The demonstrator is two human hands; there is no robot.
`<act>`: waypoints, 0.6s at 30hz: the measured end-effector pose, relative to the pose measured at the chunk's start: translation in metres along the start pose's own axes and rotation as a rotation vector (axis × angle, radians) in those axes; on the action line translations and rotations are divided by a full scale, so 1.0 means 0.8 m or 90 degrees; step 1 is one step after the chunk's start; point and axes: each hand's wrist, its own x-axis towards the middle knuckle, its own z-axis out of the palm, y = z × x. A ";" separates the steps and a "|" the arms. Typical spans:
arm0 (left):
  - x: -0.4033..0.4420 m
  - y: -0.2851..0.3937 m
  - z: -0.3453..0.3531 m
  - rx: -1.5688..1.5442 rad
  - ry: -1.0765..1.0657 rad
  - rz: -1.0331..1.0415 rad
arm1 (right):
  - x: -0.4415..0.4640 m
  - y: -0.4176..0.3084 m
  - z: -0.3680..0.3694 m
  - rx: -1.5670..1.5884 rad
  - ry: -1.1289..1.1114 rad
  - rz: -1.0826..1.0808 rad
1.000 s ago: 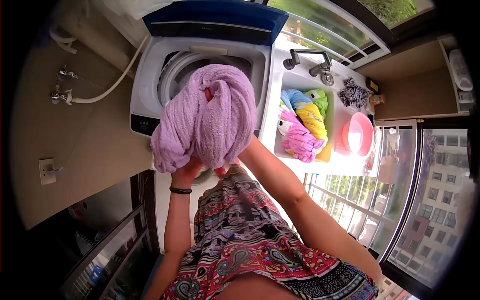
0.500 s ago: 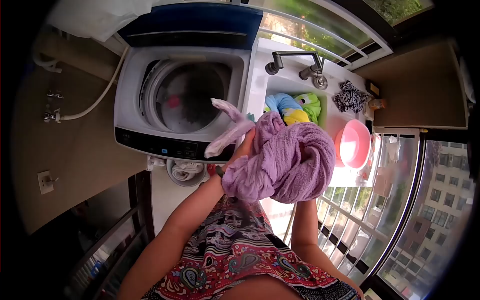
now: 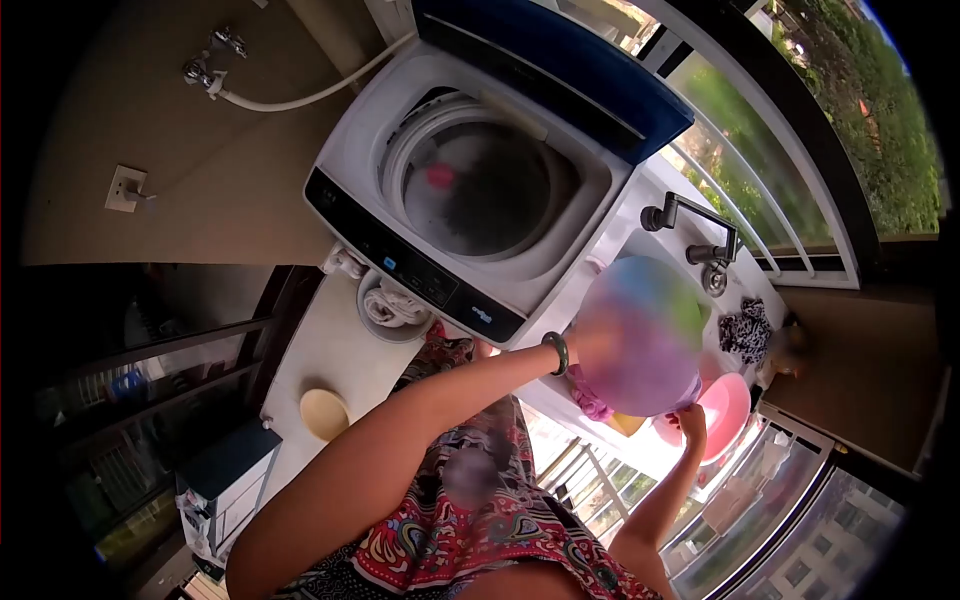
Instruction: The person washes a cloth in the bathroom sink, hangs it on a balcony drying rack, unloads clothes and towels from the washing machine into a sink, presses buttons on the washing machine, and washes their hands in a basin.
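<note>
The purple towel (image 3: 650,385) is over the sink basin, its upper part smeared by a round blur. My left hand (image 3: 592,350) reaches in at the towel's left side with a bangle on the wrist; its fingers are lost in the blur. At the towel's lower right edge, my right hand (image 3: 688,420) has its fingers closed on the fabric. Left of the sink stands a top-loading washing machine (image 3: 325,195) with its lid up. Inside its drum (image 3: 490,190) a small pink item (image 3: 439,176) shows.
Behind the basin is a dark faucet (image 3: 712,255). A pink basin (image 3: 728,415) sits right of the sink, below a black-and-white patterned cloth (image 3: 745,330). Under the washer's front, a bucket (image 3: 375,325) holds white cloth. A tan bowl (image 3: 324,414) rests on the floor.
The purple towel has gone from in front of the washer to over the sink. Both hands moved right with it, and the view has turned, so the washer appears tilted.
</note>
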 end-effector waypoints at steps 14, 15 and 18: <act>-0.128 -0.013 -0.179 -0.001 0.463 0.111 | 0.006 -0.682 0.101 -0.174 0.413 -0.970; -0.143 -0.020 -0.187 -0.030 0.465 0.100 | 0.022 -0.720 0.112 -0.214 0.480 -1.005; -0.196 -0.024 -0.210 -0.128 0.463 0.053 | 0.073 -0.786 0.140 -0.327 0.398 -0.757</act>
